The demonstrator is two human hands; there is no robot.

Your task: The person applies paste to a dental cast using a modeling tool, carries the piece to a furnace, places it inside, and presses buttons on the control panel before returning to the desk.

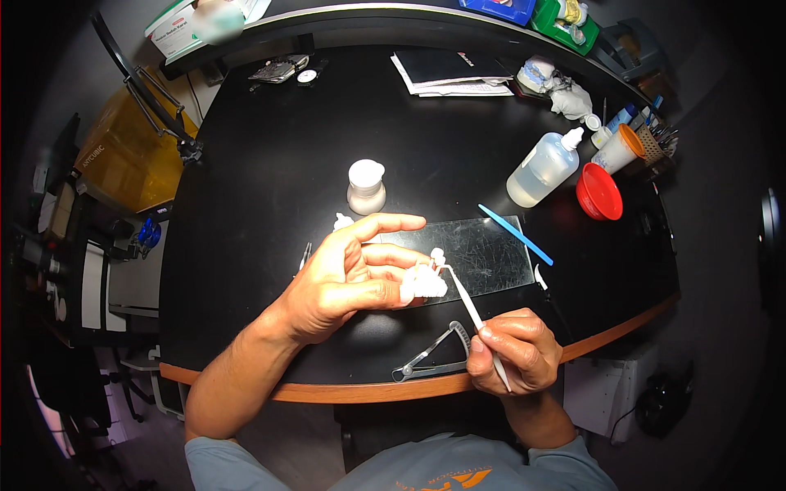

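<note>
Pinched between the thumb and fingers of my left hand [344, 278] is a small white dental model [424, 281], overexposed so its details are lost. My right hand [517, 350] grips a slim white dental hand instrument [468, 303] like a pen. Its bent tip meets or nearly meets a small white piece [438, 256] at the model's upper edge; I cannot tell whether they touch. Below both hands lies a scratched glass slab [491, 266], with a blue stick-like tool [516, 235] across its right end. A metal caliper gauge [434, 353] rests by the table's front edge, left of my right hand.
Beyond my left hand stands a white-lidded jar [366, 188]. To the right are a clear squeeze bottle [544, 169], a red bowl [599, 192] and an orange-rimmed cup [619, 148]. Papers with a black folder [453, 72] lie at the back. A lamp arm [147, 90] rises at left.
</note>
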